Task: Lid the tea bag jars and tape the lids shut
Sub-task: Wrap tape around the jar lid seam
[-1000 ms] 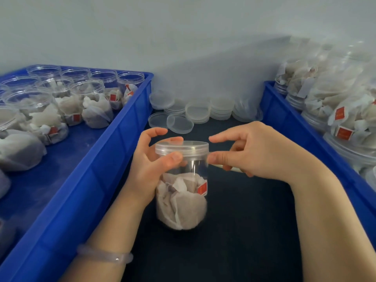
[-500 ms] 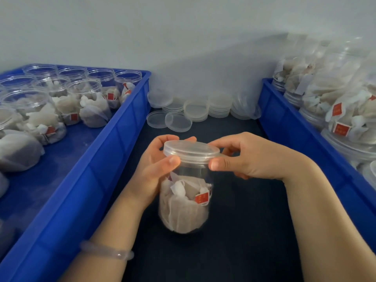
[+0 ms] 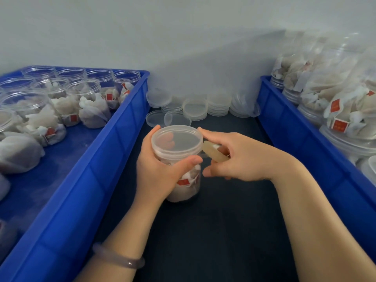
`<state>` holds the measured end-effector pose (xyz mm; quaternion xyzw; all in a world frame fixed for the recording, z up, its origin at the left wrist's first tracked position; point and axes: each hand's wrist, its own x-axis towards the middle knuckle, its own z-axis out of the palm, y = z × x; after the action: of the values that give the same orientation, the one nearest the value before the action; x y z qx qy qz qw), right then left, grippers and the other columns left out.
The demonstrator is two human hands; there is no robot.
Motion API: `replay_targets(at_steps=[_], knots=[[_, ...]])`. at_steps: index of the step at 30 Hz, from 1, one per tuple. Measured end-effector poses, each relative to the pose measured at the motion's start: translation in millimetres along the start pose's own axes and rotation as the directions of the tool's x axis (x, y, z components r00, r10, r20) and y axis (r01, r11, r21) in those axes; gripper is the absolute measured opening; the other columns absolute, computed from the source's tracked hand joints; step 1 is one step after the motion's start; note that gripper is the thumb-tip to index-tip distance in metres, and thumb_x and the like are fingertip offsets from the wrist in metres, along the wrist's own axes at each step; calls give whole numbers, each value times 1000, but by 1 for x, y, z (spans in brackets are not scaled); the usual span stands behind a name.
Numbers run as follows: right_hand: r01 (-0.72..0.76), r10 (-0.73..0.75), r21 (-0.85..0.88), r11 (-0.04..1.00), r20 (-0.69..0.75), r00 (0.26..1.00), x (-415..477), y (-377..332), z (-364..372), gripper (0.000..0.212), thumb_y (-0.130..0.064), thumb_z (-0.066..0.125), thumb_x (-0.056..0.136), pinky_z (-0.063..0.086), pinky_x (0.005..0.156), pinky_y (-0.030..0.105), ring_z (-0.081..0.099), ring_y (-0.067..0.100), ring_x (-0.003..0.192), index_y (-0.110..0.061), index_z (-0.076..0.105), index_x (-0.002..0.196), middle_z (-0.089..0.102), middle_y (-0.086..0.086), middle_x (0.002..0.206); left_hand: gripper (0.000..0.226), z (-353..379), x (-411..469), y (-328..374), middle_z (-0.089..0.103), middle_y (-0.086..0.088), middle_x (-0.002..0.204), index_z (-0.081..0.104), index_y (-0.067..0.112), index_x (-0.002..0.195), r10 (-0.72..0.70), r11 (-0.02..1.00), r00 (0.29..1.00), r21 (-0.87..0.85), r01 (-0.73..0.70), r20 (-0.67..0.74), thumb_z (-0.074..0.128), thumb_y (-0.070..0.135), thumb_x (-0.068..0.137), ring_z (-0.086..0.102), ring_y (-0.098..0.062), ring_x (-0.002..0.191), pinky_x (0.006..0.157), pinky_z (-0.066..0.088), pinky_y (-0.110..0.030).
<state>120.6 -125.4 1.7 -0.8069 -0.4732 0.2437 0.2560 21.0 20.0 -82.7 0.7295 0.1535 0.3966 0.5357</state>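
Found the jar upright on the dark counter, between the left crate and the right crate, with the lid seated on its mouth. Noted the left hand wrapped round the jar's upper wall just under the lid, thumb across the front, fingers behind. Noted the right hand curled round a small tape roll, held just beside the lid's rim, forefinger reaching to the rim's far side. Could not make out any strip of tape drawn from the roll or laid on the lid. Judged the jar light, of thin clear plastic, smooth enough to slip and apt to flex under a hard squeeze; soft tea bags inside, nothing fragile. Recommend holding at the stiffer neck, as at present, and pressing tape across the seam of lid and wall. Saw open jars in the left crate, spare lids stacked at the counter's back, closed jars in the right crate.
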Motion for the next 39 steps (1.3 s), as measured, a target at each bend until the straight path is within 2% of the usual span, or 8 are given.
replay_targets(at_steps=[6, 11, 19, 22, 26, 32, 35, 39], knots=[[-34, 40, 47, 998, -135, 990, -12, -6, -12, 84, -75, 59, 47, 39, 48, 11, 53, -2, 44, -51, 49, 127, 68, -14, 62, 66, -15, 11, 0, 70, 22, 98, 60, 32, 104, -84, 987, 985, -120, 102, 148, 76, 60, 47, 65, 0, 96, 77, 53, -16], [-60, 71, 62, 996, -194, 978, -13, -3, -14, 92, -78, 56, 41, 43, 53, 16, 55, -2, 45, -44, 55, 126, 70, -13, 64, 91, -12, 8, 5, 73, 1, 99, 63, 19, 108, -145, 937, 939, -261, 231, 311, 80, 73, 37, 69, -16, 96, 73, 55, -26], [44, -53, 295, 954, 22, 998, -8, -7, -3, 42, -68, 65, 54, 33, 41, 18, 35, 5, 43, -58, 65, 95, 53, -15, 52, 96, -19, 4, 6, 71, -3, 110, 63, 15, 118, -100, 864, 826, -364, 349, 555, 78, 74, 43, 66, -19, 105, 81, 54, -28], [51, -47, 220, 974, -25, 999, -5, -5, -3, 52, -72, 59, 56, 33, 42, 17, 38, 3, 43, -49, 67, 103, 53, -16, 52, 109, -15, 5, 8, 64, -3, 121, 50, 21, 127, -141, 902, 884, -311, 300, 445, 75, 79, 39, 62, -20, 112, 88, 53, -31], [2, 24, 117, 993, -218, 976, -1, -3, 0, 62, -79, 59, 51, 39, 52, 16, 53, -4, 57, -42, 69, 99, 65, -20, 75, 78, -9, 6, 10, 68, 17, 102, 55, 24, 118, -67, 977, 988, -191, 92, 136, 67, 72, 59, 63, 2, 102, 80, 52, -14], [-3, 3, 36, 999, 0, 1000, 3, -8, 11, 89, -22, 80, 72, 50, 50, 20, 63, 7, 73, -34, 29, 144, 54, -6, 127, 140, -3, 0, 5, 40, 27, 119, 24, 11, 146, -30, 1000, 998, 12, 29, 51, 70, 81, 34, 39, 30, 105, 85, 33, 5], [-69, 69, -21, 997, 9, 998, 1, -11, 11, 100, -28, 74, 79, 52, 51, 21, 65, 12, 60, -37, 6, 152, 54, -6, 115, 122, -10, 8, -2, 48, 27, 115, 37, 15, 142, -21, 997, 1000, 70, 20, 18, 72, 67, 38, 44, 26, 105, 85, 36, 3], [-16, 15, -4, 1000, -137, 990, -5, -16, 4, 77, -57, 70, 69, 43, 46, 11, 60, -6, 54, -50, 36, 138, 63, -18, 83, 111, -20, 16, -5, 61, 10, 116, 51, 19, 129, -58, 998, 998, -2, 58, 22, 75, 73, 35, 58, -4, 111, 93, 48, -21]])
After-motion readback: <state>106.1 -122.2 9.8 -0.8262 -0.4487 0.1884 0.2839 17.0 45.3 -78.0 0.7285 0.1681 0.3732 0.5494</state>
